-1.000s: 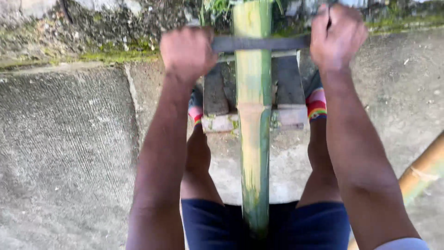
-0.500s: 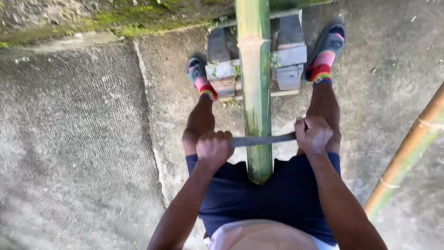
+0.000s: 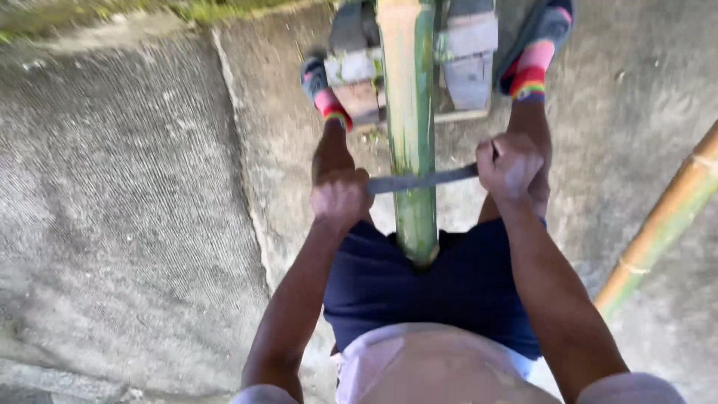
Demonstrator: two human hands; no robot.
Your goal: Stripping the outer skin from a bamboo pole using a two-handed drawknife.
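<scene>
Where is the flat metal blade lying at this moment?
In the head view, the blade lies crosswise on the green bamboo pole, gripped by the left hand and right hand, just above the person's dark shorts.

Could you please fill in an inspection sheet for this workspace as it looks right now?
Surface: rough grey concrete ground.
Job's things: green bamboo pole between the legs; flat two-handled blade lying across it.
Clutter: second bamboo pole at right; concrete blocks flanking the pole.
Hands: left hand and right hand each closed on a blade end.
Cables: nothing seen.
Surroundings: mossy edge at top.
</scene>
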